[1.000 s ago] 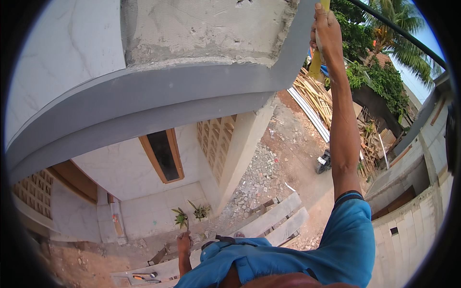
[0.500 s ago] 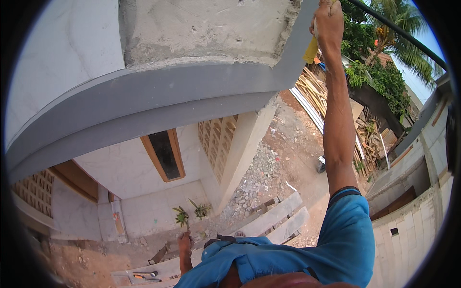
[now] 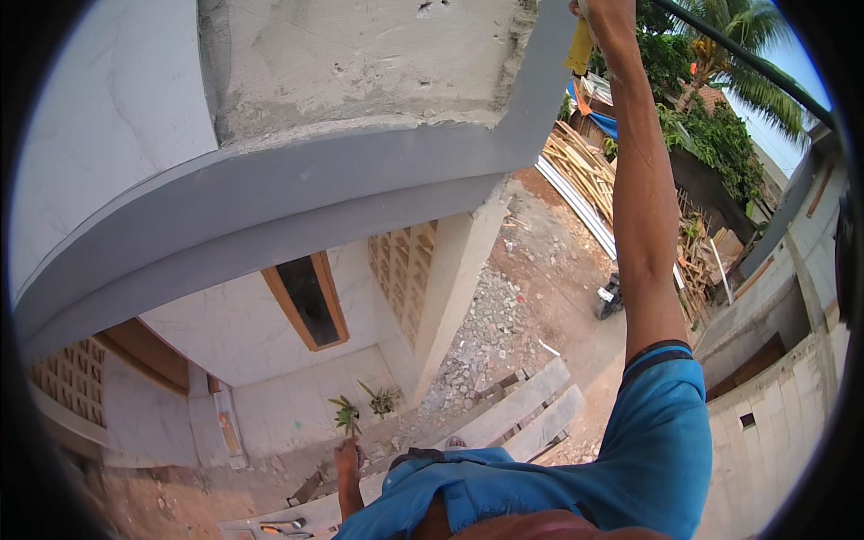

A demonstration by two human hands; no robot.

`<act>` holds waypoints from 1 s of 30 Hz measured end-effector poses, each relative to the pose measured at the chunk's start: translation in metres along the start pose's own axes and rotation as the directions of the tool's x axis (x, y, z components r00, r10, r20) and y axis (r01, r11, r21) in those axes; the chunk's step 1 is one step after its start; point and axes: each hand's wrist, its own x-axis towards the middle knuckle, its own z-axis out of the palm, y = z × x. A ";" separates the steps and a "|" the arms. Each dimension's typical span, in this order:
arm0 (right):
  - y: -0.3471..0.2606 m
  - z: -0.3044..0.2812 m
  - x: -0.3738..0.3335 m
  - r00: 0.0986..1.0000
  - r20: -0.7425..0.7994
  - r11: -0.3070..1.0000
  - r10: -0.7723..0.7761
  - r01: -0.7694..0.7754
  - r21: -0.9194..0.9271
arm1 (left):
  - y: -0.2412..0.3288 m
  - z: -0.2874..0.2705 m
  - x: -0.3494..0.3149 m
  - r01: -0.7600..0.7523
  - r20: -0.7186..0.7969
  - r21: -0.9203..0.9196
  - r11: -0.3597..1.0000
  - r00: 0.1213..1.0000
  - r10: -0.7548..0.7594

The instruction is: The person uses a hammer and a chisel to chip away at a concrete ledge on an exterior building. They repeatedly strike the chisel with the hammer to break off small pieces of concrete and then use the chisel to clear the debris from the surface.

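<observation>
My right arm reaches up along the wall's corner, and my right hand (image 3: 609, 20) is closed at the upper edge of the view, partly cut off. From it a flat yellow piece (image 3: 579, 49) hangs down beside the grey band; its kind is not clear. A bare rough cement patch (image 3: 360, 67) lies left of this hand, above the smooth grey band (image 3: 360, 162). My left hand (image 3: 348, 459) is low at my side, small in the view. Its fingers look curled, and whatever they hold, if anything, cannot be made out. Two spiky green plants (image 3: 346, 414) show just beyond it.
Grey planks (image 3: 513, 409) lie below and in front of me. Orange-and-black hand tools (image 3: 283, 525) rest on a board at lower left. Rubble (image 3: 486, 310), stacked timber (image 3: 580, 171) and a parked motorbike (image 3: 609, 297) are on the ground. A dark cable (image 3: 747, 58) crosses at upper right.
The view has shifted slightly, so the wall sits farther left. My right hand appears higher, with more of it cut off, and the yellow piece shows higher too. My left hand hardly moves.
</observation>
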 end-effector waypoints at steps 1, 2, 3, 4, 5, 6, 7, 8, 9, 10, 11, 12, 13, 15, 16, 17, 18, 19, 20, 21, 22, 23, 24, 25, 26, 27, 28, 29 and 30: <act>0.015 -0.010 0.033 0.997 -0.054 0.989 -0.048 0.040 -0.141 | 0.005 0.013 0.010 0.002 0.044 0.023 1.000 0.999 -0.003; 0.027 -0.011 0.047 0.992 -0.092 0.968 -0.083 0.058 -0.243 | 0.006 0.018 0.012 0.004 0.046 0.030 1.000 0.999 -0.006; 0.040 -0.012 0.032 0.999 -0.025 0.965 0.029 -0.035 -0.260 | 0.007 0.017 0.010 0.011 0.036 0.037 0.999 0.999 -0.012; 0.063 0.005 -0.003 0.987 0.058 0.961 0.150 -0.131 -0.245 | 0.006 0.012 0.001 0.015 0.005 0.035 0.999 1.000 -0.015; 0.071 0.009 -0.035 0.959 0.133 0.944 0.250 -0.210 -0.256 | 0.006 0.012 -0.004 0.016 0.001 0.038 0.999 1.000 -0.016; 0.067 0.011 -0.074 0.962 0.136 0.925 0.235 -0.178 -0.336 | 0.008 0.015 -0.006 0.019 -0.001 0.039 0.999 1.000 -0.019; 0.058 0.017 -0.109 0.969 0.140 0.907 0.205 -0.135 -0.398 | 0.014 0.023 -0.005 -0.010 -0.008 0.000 1.000 1.000 0.010; 0.067 0.004 -0.145 0.963 0.132 0.905 0.233 -0.166 -0.392 | 0.017 0.027 -0.007 -0.009 0.013 0.004 1.000 1.000 0.009; 0.072 -0.002 -0.175 0.955 0.131 0.907 0.267 -0.203 -0.368 | 0.015 0.021 -0.016 -0.012 0.012 0.001 1.000 1.000 0.012; 0.073 -0.004 -0.186 0.944 0.151 0.900 0.294 -0.219 -0.378 | 0.018 0.022 -0.013 -0.016 0.012 -0.010 1.000 1.000 0.016; 0.073 -0.006 -0.194 0.931 0.172 0.891 0.321 -0.235 -0.388 | 0.021 0.024 -0.009 -0.019 0.012 -0.020 1.000 1.000 0.019; 0.068 -0.007 -0.201 0.916 0.196 0.885 0.350 -0.254 -0.391 | 0.021 0.017 -0.011 -0.023 0.002 -0.032 0.999 1.000 0.023; 0.065 -0.012 -0.200 0.916 0.203 0.891 0.347 -0.254 -0.377 | 0.020 0.009 -0.015 -0.015 -0.014 -0.041 0.999 1.000 0.015; 0.060 -0.019 -0.182 0.917 0.223 0.909 0.332 -0.247 -0.337 | 0.016 -0.008 -0.025 -0.006 -0.052 -0.071 0.997 0.999 0.002; 0.053 -0.015 -0.160 0.906 0.204 0.916 0.371 -0.320 -0.242 | 0.018 -0.011 -0.023 -0.014 -0.087 -0.055 0.998 0.996 0.010; 0.042 -0.018 -0.139 0.887 0.192 0.905 0.421 -0.395 -0.158 | 0.017 -0.019 -0.025 -0.008 -0.120 -0.031 1.000 0.993 0.004; 0.020 -0.021 -0.122 0.924 0.161 0.938 0.347 -0.344 -0.050 | 0.013 -0.028 -0.029 0.006 -0.160 -0.006 1.000 0.987 -0.007; 0.000 -0.020 -0.102 0.955 0.117 0.958 0.272 -0.280 0.062 | 0.008 -0.035 -0.031 0.010 -0.186 -0.014 1.000 0.983 -0.013; -0.013 -0.022 -0.086 0.992 -0.002 0.991 0.123 -0.123 0.047 | 0.004 -0.040 -0.030 0.010 -0.202 -0.018 1.000 0.979 -0.013; -0.022 -0.024 -0.074 0.992 -0.119 0.999 -0.033 0.035 0.013 | 0.003 -0.041 -0.028 0.008 -0.219 -0.022 1.000 0.976 -0.012; -0.025 -0.023 -0.068 0.955 -0.227 0.982 -0.191 0.187 -0.037 | 0.002 -0.039 -0.023 0.008 -0.212 -0.036 0.999 0.977 -0.015; -0.011 -0.017 -0.075 0.975 -0.170 0.988 -0.142 0.129 -0.090 | 0.001 -0.036 -0.018 0.008 -0.207 -0.050 0.999 0.978 -0.018; 0.017 -0.012 -0.095 0.989 -0.115 0.984 -0.090 0.071 -0.162 | -0.001 -0.033 -0.014 0.016 -0.192 -0.054 0.998 0.981 -0.026; 0.051 -0.013 -0.122 0.997 -0.072 0.970 -0.023 0.004 -0.245 | 0.005 -0.028 -0.015 0.020 -0.156 -0.021 1.000 0.987 -0.023; 0.105 -0.022 -0.142 0.971 0.177 0.910 0.158 -0.074 -0.407 | 0.010 -0.015 -0.011 0.023 -0.119 0.012 1.000 0.993 -0.022; 0.100 -0.033 -0.153 0.947 0.212 0.892 0.242 -0.130 -0.433 | 0.019 -0.007 -0.010 0.032 -0.094 0.046 0.998 0.995 -0.027; 0.073 -0.033 -0.147 0.923 0.265 0.894 0.280 -0.150 -0.421 | 0.020 0.009 -0.006 0.011 -0.083 0.010 1.000 0.996 -0.010; 0.054 -0.040 -0.151 0.882 0.311 0.882 0.353 -0.202 -0.426 | 0.018 0.005 -0.011 0.007 -0.086 0.009 1.000 0.996 -0.006; 0.049 -0.033 -0.141 0.905 0.294 0.916 0.308 -0.199 -0.347 | 0.015 -0.004 -0.019 0.003 -0.089 0.010 1.000 0.996 -0.002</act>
